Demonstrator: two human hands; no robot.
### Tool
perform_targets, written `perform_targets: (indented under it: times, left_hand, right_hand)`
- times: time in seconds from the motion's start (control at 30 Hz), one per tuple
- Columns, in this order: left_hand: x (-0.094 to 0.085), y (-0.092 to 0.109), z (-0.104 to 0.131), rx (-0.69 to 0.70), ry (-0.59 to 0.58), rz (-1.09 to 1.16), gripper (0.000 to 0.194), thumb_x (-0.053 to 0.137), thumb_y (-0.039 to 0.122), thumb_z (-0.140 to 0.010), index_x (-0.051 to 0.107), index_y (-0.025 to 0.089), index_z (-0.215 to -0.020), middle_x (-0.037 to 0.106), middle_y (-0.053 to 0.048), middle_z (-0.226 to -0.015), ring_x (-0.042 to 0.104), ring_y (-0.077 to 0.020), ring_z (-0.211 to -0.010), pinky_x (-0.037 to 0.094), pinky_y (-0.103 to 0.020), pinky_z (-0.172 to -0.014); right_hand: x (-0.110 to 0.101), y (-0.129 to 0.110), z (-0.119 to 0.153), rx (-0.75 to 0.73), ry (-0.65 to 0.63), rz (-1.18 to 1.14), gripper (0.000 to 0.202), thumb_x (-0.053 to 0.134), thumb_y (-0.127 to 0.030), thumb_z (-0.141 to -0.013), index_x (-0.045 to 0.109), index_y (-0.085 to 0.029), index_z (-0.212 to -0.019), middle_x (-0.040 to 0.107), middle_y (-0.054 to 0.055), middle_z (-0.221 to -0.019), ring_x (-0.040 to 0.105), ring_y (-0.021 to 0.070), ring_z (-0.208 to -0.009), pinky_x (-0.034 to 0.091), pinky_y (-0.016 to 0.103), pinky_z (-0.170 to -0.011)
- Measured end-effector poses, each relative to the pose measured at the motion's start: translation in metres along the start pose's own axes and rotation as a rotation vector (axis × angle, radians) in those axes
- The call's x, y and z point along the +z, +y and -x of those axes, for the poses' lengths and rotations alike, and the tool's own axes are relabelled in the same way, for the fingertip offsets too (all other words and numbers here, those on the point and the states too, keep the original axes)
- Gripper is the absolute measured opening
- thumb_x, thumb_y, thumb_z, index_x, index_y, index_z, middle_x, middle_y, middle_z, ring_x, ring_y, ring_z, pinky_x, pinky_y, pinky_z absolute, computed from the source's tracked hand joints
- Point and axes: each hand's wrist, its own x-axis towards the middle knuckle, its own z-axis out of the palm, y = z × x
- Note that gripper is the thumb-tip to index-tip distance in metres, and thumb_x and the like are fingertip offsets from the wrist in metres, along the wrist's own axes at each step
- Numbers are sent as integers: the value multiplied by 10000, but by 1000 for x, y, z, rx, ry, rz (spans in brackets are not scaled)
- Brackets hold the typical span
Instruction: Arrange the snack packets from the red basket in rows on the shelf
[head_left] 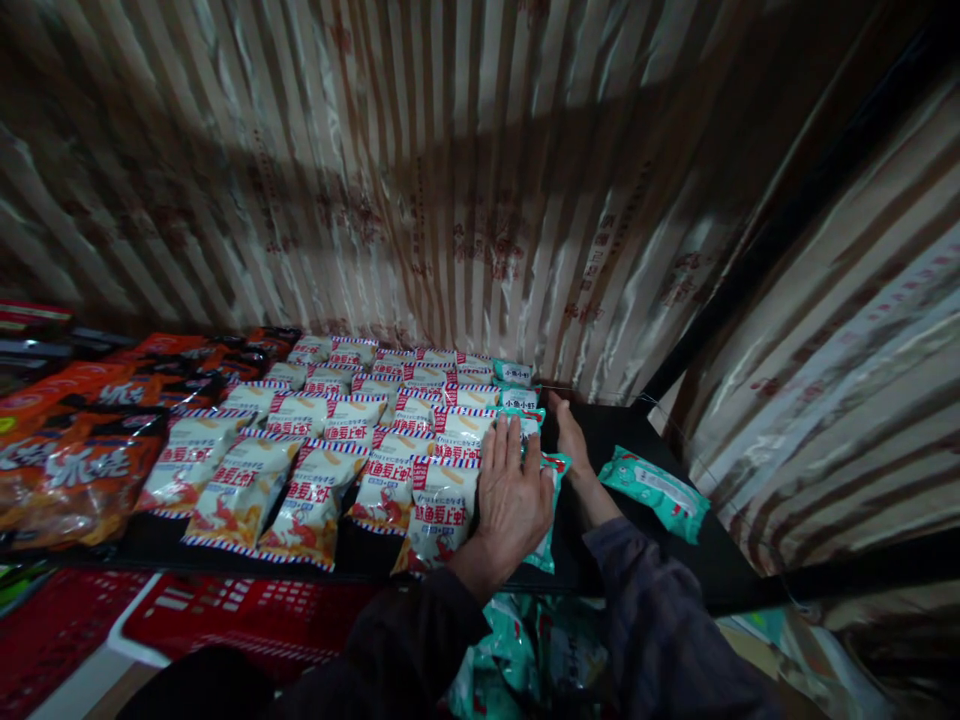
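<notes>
My left hand (514, 495) lies with fingers stretched out over the front packets near the right end of the rows. Under and beside it are a white snack bag (442, 505) with red lettering and a teal snack bag (555, 475), partly covered by the hand. My right hand (571, 445) is edge-on at the right side of the teal column, fingers extended toward the back; whether it touches the bags cannot be made out. Behind, more teal bags (519, 398) stand in line. One loose teal bag (654, 490) lies flat to the right of my right forearm.
Rows of white snack bags (240, 485) fill the middle of the black shelf (611, 425). Orange and black bags (97, 460) stand at the left. Below are a red basket (247, 610) and more teal bags (499, 650). Striped sheeting (450, 180) hangs behind; a dark post (720, 300) slants at right.
</notes>
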Motion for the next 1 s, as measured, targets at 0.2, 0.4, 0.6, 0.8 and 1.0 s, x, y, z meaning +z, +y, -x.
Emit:
perform_targets:
  times: [0.2,0.4,0.6,0.8,1.0]
  left_hand:
    - [-3,-7,8,78,-48,-54,453,499,289,-917,499,90,-1323,372,-225,-1510,171,-337,-1475,285,-558,-1157]
    - [-5,-7,6,77,-22,-64,361,489,271,-922,582,96,-1224,383,-211,-1509,157,-341,-1476,289,-565,-1153]
    - [-34,-2,37,-6,15,16,375,450,187,-915,565,105,-1262,373,-186,-1522,145,-326,-1483,345,-546,-1135]
    - [-32,11,88,19,-77,109,463,420,187,-914,471,78,-1361,381,-198,-1514,263,-311,-1453,419,-489,-1107]
    - [-22,10,78,42,-127,168,452,394,187,-928,455,39,-1351,391,-239,-1493,319,-302,-1429,443,-455,-1096]
  right_hand:
    - [-19,-13,18,197,259,-101,673,303,-644,-905,614,-145,-1233,593,140,-1354,584,243,-1227,458,397,-1033]
    - [-25,-40,79,-76,319,4,609,369,-592,-899,558,-159,-1283,564,132,-1379,548,241,-1260,441,426,-1046]
    - [-15,-13,187,-195,92,510,681,538,-510,-857,410,-177,-1437,450,155,-1482,414,303,-1376,357,514,-1114]
    - [-13,13,194,-364,42,577,571,408,-340,-895,399,-188,-1446,448,143,-1481,408,277,-1382,374,526,-1107]
    - [-13,7,171,-394,100,566,585,448,-327,-867,417,-187,-1435,517,138,-1421,479,269,-1320,385,509,-1099]
